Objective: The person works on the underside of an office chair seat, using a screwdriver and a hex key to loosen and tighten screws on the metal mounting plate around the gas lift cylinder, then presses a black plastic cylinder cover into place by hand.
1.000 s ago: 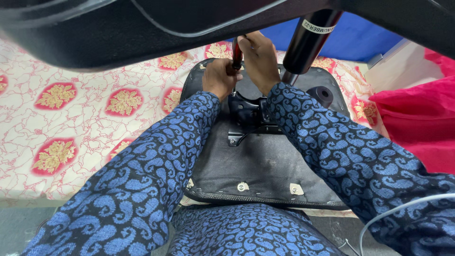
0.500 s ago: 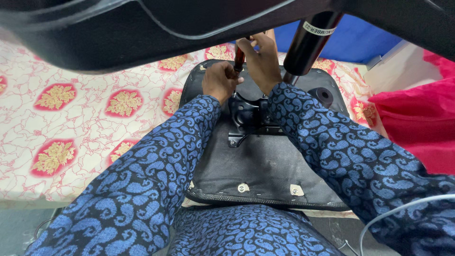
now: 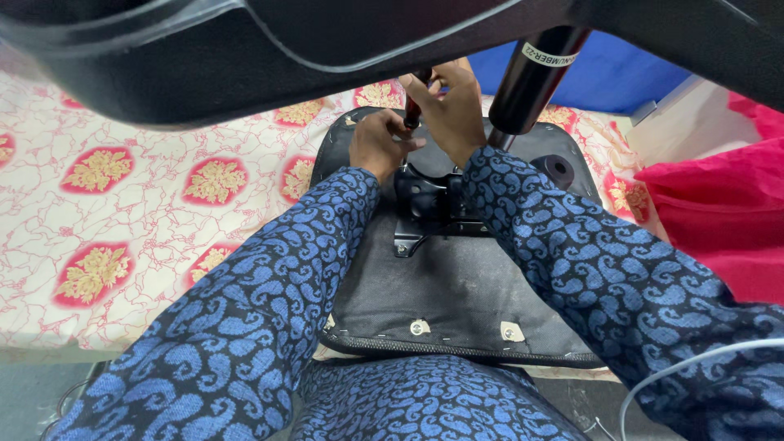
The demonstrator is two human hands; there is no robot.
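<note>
Right hand (image 3: pixel 452 110) is closed around a dark-red tool handle (image 3: pixel 413 108) standing nearly upright just above the black metal bracket (image 3: pixel 433 204); left hand (image 3: pixel 378 143) pinches its lower end. Bracket sits mid-underside of the chair seat (image 3: pixel 457 294), lying on a patterned bedsheet (image 3: pixel 139 196).

Blue paisley sleeves (image 3: pixel 245 327) are seen over a black seat (image 3: pixel 457 302); a white cloth (image 3: pixel 147 212) is patterned with red-and-gold medallions, beside pink fabric (image 3: pixel 727 220).
</note>
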